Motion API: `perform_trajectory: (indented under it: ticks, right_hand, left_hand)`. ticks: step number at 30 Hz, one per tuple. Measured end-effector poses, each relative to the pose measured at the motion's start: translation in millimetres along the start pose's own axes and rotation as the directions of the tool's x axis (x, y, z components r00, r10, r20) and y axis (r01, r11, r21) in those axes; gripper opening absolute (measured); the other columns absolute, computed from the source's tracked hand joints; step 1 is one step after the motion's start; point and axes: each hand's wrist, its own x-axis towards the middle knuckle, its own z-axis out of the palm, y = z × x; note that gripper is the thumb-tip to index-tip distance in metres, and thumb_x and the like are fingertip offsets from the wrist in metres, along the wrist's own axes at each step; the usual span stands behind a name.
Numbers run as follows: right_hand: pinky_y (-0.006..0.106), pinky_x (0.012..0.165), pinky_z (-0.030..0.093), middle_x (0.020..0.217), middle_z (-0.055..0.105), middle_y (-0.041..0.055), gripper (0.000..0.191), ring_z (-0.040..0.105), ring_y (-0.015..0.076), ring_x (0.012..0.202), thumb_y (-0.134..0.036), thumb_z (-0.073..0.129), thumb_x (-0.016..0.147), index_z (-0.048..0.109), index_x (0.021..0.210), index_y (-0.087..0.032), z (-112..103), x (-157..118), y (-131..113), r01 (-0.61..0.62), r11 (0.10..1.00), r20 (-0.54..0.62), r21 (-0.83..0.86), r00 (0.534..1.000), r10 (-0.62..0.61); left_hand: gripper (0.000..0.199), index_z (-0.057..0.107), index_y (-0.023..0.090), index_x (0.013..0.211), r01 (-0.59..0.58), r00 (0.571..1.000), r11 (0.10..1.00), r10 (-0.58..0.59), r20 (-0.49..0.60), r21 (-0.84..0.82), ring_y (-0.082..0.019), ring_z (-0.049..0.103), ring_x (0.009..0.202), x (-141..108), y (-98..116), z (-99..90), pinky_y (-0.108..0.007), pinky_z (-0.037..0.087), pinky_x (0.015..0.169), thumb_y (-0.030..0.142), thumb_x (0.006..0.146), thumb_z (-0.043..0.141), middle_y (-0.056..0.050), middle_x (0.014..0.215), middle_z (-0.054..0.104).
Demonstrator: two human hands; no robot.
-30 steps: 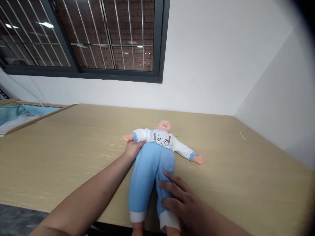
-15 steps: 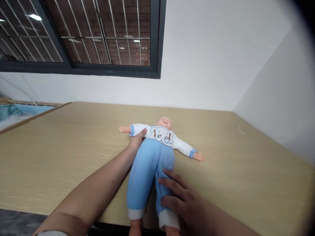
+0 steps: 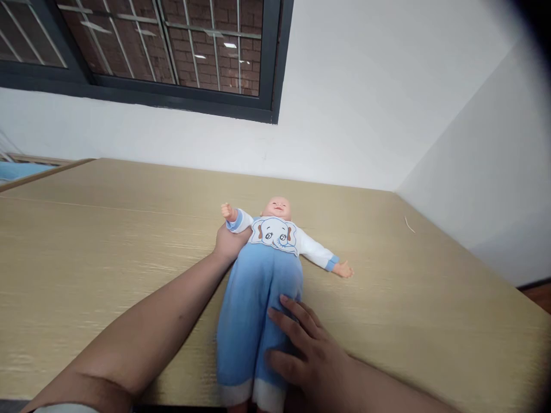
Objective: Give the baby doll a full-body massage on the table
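A baby doll (image 3: 275, 252) lies face up on the tan tabletop, its head toward the wall. It wears blue trousers and a white top with an elephant bib. My left hand (image 3: 232, 242) holds the doll's side under its raised arm; the fingers are mostly hidden behind the sleeve and body. On the trouser leg nearer the right, my right hand (image 3: 307, 344) rests with its fingers spread. The doll's feet are nearly out of view at the bottom edge.
The tan tabletop (image 3: 129, 229) reaches back to a white wall (image 3: 344, 115). A dark-framed window (image 3: 172, 94) with bars is above it. A thin pale strip (image 3: 409, 224) lies at the right, and a light-blue item (image 3: 26, 171) shows beyond the left edge.
The doll's arm at my left hand has bent upward, and that hand has slid beneath it. The doll's legs have come closer together. The view has shifted and tilted slightly.
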Motion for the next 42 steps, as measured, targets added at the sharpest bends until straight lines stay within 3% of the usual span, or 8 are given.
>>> perform_trajectory:
  ticks: [3, 7, 14, 19, 25, 33, 37, 42]
  right_hand:
    - [0.074, 0.101, 0.041, 0.160, 0.028, 0.0153, 0.052, 0.021, 0.0515, 0.146, -0.028, 0.080, 0.074, 0.058, 0.121, -0.030, 11, 4, -3, -0.007, 0.999, -0.058, -0.038, 0.998, 0.004]
    - [0.070, 0.098, 0.047, 0.154, 0.037, 0.0167, 0.031, 0.021, 0.0537, 0.145, -0.017, 0.078, 0.073, 0.059, 0.097, -0.023, 21, 10, -7, -0.002, 0.996, -0.180, -0.088, 0.984, -0.014]
    - [0.059, 0.116, 0.038, 0.110, 0.067, 0.0133, 0.017, 0.055, 0.0299, 0.129, -0.001, 0.055, 0.081, 0.055, 0.079, -0.018, 5, 19, -3, 0.088, 0.986, -0.139, -0.142, 0.984, -0.108]
    - [0.054, 0.103, 0.054, 0.114, 0.063, 0.0131, 0.015, 0.043, 0.0359, 0.139, -0.004, 0.055, 0.082, 0.055, 0.076, -0.018, 6, 18, -6, 0.025, 0.995, -0.197, -0.099, 0.979, -0.044]
    - [0.054, 0.103, 0.049, 0.117, 0.068, 0.0099, 0.013, 0.045, 0.0350, 0.137, -0.011, 0.060, 0.087, 0.066, 0.094, -0.020, -5, 22, -7, 0.011, 0.994, -0.212, -0.113, 0.977, -0.035]
    - [0.045, 0.100, 0.054, 0.132, 0.057, 0.0215, 0.026, 0.051, 0.0328, 0.133, -0.025, 0.054, 0.097, 0.058, 0.119, -0.013, -45, 37, 21, 0.156, 0.986, -0.160, 0.051, 0.976, -0.146]
    - [0.043, 0.096, 0.056, 0.145, 0.045, 0.0204, 0.044, 0.059, 0.0287, 0.123, -0.029, 0.062, 0.093, 0.048, 0.135, -0.020, -39, 42, 52, 0.044, 0.974, -0.234, 0.220, 0.972, 0.009]
    - [0.045, 0.098, 0.055, 0.145, 0.046, 0.0156, 0.043, 0.061, 0.0285, 0.119, -0.026, 0.064, 0.090, 0.053, 0.132, -0.027, -26, 54, 84, -0.126, 0.945, -0.189, 0.302, 0.964, 0.188]
  left_hand:
    - [0.037, 0.071, 0.016, 0.093, 0.007, 1.000, 1.000, -0.007, 0.022, -0.017, -0.029, 0.071, 0.089, 1, 1, -1.0, -0.031, 0.052, 0.069, 0.043, 0.068, 0.076, -0.010, 0.095, 0.075]
    - [0.034, 0.071, 0.016, 0.094, 0.002, 1.000, 0.998, 0.000, 0.027, -0.065, -0.028, 0.072, 0.088, 3, -4, -1.0, -0.031, 0.053, 0.071, 0.039, 0.069, 0.075, -0.010, 0.095, 0.076]
    - [0.035, 0.071, 0.017, 0.099, -0.001, 0.998, 0.999, 0.004, 0.060, -0.054, -0.030, 0.071, 0.094, 7, -13, -1.5, -0.033, 0.054, 0.074, 0.040, 0.072, 0.074, -0.010, 0.097, 0.075]
    - [0.040, 0.071, 0.017, 0.099, 0.018, 0.997, 0.998, -0.013, 0.079, -0.060, -0.030, 0.071, 0.095, 6, -9, -3.4, -0.033, 0.053, 0.074, 0.044, 0.070, 0.077, -0.010, 0.098, 0.075]
    - [0.038, 0.070, 0.017, 0.097, -0.006, 0.997, 1.000, 0.007, 0.072, -0.015, -0.030, 0.071, 0.092, 1, 0, -6.3, -0.033, 0.052, 0.075, 0.044, 0.071, 0.077, -0.009, 0.096, 0.075]
    - [0.029, 0.066, 0.020, 0.099, -0.278, 0.958, 0.952, 0.265, 0.112, 0.128, -0.024, 0.069, 0.091, 0, 8, -10.4, -0.032, 0.052, 0.082, 0.039, 0.077, 0.070, -0.005, 0.099, 0.073]
    - [0.030, 0.068, 0.021, 0.100, -0.480, 0.868, 0.848, 0.423, 0.259, 0.224, -0.023, 0.067, 0.093, 1, 16, -14.5, -0.028, 0.050, 0.079, 0.043, 0.079, 0.069, -0.005, 0.102, 0.072]
    - [0.032, 0.071, 0.024, 0.108, -0.553, 0.822, 0.717, 0.384, 0.421, 0.425, -0.026, 0.067, 0.097, 2, 20, -14.4, -0.028, 0.046, 0.073, 0.042, 0.082, 0.068, -0.006, 0.106, 0.072]
